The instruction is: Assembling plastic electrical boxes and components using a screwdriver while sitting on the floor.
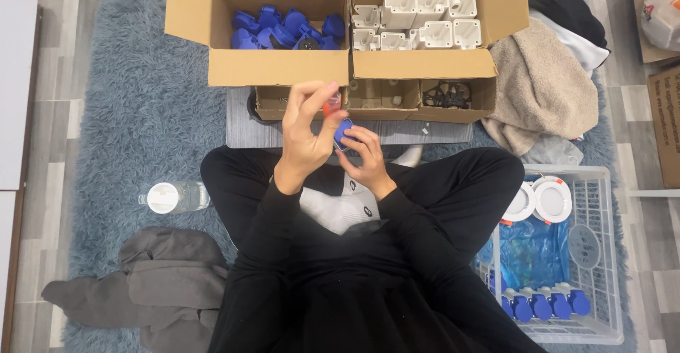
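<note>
I sit cross-legged on a blue-grey rug. My left hand (306, 135) is raised in front of me, its fingertips pinching a small orange-red piece (330, 104). Just right of it, my right hand (365, 156) grips a small blue plastic part (342, 131). The two hands touch above my lap. Behind them stands a cardboard box of blue plastic parts (286, 30) and a second box of white plastic housings (419, 19). A low cardboard tray (409, 97) with compartments sits in front of those boxes.
A white wire basket (602, 254) at my right holds round white discs, a blue bag and several assembled blue parts. A clear bottle (174, 197) lies at my left, grey cloth (152, 286) below it. Beige and black cloths (542, 84) lie at the back right.
</note>
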